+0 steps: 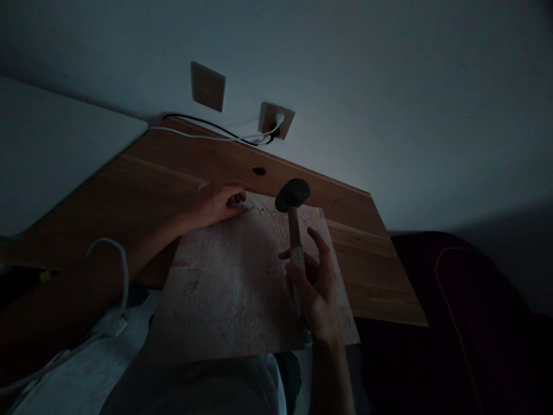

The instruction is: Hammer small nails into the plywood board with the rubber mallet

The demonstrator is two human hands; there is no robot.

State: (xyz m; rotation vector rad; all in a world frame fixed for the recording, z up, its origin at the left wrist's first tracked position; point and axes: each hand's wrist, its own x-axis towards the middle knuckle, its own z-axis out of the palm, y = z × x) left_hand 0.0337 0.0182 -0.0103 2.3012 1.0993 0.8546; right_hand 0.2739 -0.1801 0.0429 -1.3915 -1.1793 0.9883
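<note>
My right hand (317, 285) is wrapped round the handle of a mallet (294, 196) with a dark head, held upright over the board. The handle has a lighter grip section. A pale, worn board (211, 294) lies in front of me, partly on the wooden desk. Several small nails (261, 211) stand in a row along its far edge, and the mallet's head hides part of that row. At the row's left end my left hand (220, 202) has curled fingers and a thumb closed at a nail; the dim light blurs the fingertips.
The wooden desk (367, 253) meets the wall and has a cable hole (259, 171). A socket (280, 118) holds plugs with black and white cables. A blank wall plate (208, 86) is left of it. A white cable (123, 259) hangs over my left forearm. Dark fabric (432, 271) lies right.
</note>
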